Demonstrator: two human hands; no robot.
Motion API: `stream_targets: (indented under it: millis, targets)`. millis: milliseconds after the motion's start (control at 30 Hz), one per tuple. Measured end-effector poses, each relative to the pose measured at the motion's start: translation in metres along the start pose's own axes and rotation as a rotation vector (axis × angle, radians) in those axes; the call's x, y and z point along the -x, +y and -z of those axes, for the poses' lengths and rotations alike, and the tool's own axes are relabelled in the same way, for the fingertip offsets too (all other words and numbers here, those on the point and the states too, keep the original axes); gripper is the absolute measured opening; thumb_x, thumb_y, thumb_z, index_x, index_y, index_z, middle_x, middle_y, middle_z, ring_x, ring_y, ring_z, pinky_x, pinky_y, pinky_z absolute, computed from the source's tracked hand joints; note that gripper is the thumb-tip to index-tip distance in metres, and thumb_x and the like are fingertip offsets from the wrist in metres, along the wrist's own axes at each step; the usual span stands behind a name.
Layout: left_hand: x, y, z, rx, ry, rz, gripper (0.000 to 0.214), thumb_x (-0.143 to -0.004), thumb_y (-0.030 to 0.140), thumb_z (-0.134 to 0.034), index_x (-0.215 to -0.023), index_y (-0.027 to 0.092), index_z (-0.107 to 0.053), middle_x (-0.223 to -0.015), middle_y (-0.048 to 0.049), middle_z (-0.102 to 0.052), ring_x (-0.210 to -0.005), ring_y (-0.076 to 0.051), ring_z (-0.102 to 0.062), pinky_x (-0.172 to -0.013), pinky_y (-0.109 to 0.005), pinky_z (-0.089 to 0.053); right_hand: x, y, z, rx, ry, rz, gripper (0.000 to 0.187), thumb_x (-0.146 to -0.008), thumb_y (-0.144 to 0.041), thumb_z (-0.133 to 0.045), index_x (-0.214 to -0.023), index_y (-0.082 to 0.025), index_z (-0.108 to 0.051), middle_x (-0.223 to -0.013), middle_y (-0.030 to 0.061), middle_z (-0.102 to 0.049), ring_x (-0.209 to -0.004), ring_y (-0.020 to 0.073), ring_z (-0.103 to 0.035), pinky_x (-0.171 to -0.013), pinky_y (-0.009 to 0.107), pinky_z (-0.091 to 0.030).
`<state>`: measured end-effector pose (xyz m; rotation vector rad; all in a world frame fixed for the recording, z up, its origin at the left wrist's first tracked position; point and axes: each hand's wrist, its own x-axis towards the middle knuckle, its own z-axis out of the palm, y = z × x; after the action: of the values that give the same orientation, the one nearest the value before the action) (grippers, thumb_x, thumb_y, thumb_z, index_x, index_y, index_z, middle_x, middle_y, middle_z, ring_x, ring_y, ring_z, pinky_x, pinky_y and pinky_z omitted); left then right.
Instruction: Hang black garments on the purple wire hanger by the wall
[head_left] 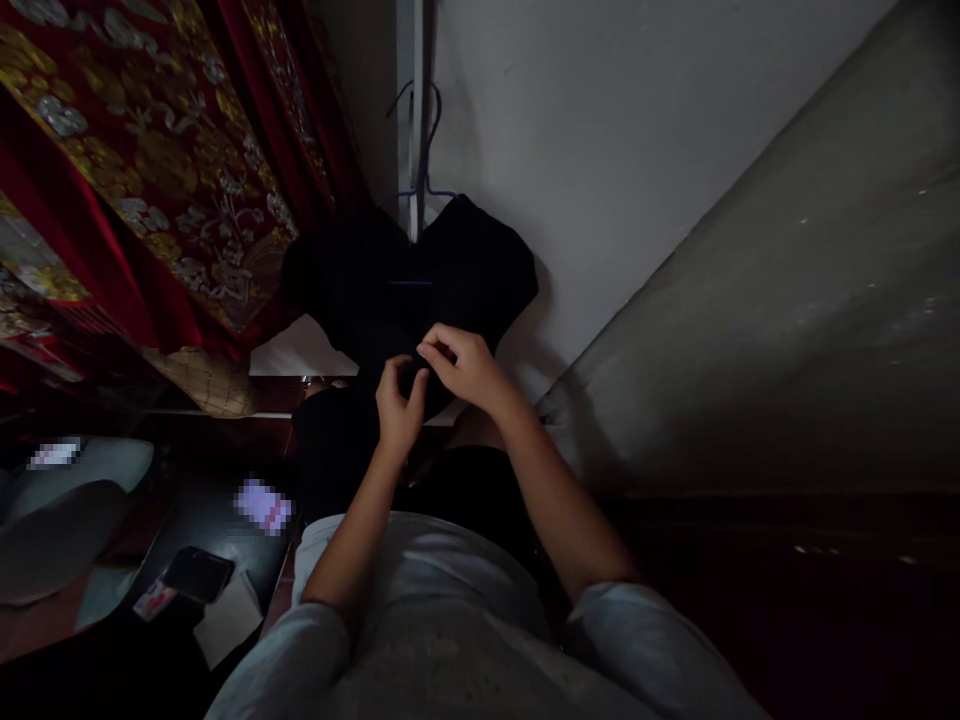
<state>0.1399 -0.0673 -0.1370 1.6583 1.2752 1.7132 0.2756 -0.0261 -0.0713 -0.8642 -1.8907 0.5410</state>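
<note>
A black garment (pixel 480 265), shaped like a short-sleeved top, hangs on a dark blue wire hanger (pixel 432 140) in front of me. My left hand (pixel 400 405) is at its lower front, fingers curved and the thumb apart from them, with a dark gap between. Just right of it, my right hand (pixel 466 368) is closed, its thumb and forefinger pinched together close to the left fingertips. Whatever the right fingertips hold is too dark and small to make out. Black on black hides the cloth's edges around both hands.
A pale upright pole (pixel 415 60) carries the hanger against a grey wall (pixel 600 120). Red embroidered cloth (pixel 172 150) hangs at left. On a dark surface at lower left lie a black phone (pixel 198 574) and a pale paper (pixel 229 620). A grey-green sheet (pixel 787 330) slopes at right.
</note>
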Motion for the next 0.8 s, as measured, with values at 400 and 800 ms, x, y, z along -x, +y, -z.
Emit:
stream_targets:
  millis: [400, 800]
  targets:
    - [0.041, 0.006, -0.013, -0.098, -0.310, 0.029, 0.021, -0.098, 0.027, -0.058, -0.080, 0.019, -0.054, -0.075, 0.0003, -0.057, -0.073, -0.015, -0.057, -0.070, -0.026, -0.044, -0.099, 0.056, 0.052, 0.151, 0.334, 0.170, 0.034, -0.101, -0.055, -0.053, -0.084, -0.025, -0.052, -0.085, 0.0049, -0.058, -0.091, 0.0232, -0.059, -0.093, 0.041, -0.050]
    - [0.077, -0.044, 0.131, -0.747, -0.368, 0.332, 0.064, -0.071, 0.009, -0.081, -0.130, 0.019, -0.058, -0.130, -0.0145, -0.059, -0.128, -0.037, -0.054, -0.110, -0.056, -0.045, -0.079, 0.049, 0.082, 0.130, 0.523, 0.066, 0.028, -0.105, -0.038, -0.057, -0.081, -0.024, -0.050, -0.076, 0.0009, -0.057, -0.073, 0.0145, -0.050, -0.075, 0.031, -0.043]
